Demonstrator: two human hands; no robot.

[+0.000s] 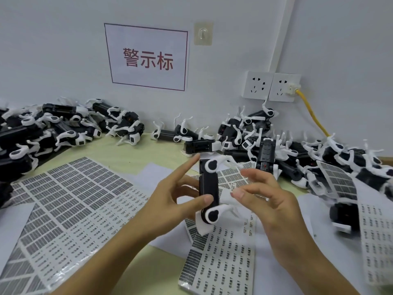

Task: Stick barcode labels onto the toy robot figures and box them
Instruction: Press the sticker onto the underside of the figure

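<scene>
1 head-worn view looks forward and down, close over the table point(131, 154).

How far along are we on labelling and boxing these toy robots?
Done: the label sheets show many peeled blank cells, so labels have gone on. In hand: the left hand holds one toy robot; the right hand is at its side. Left: piles remain at the wall; no box is visible, so boxing shows no sign of starting.
</scene>
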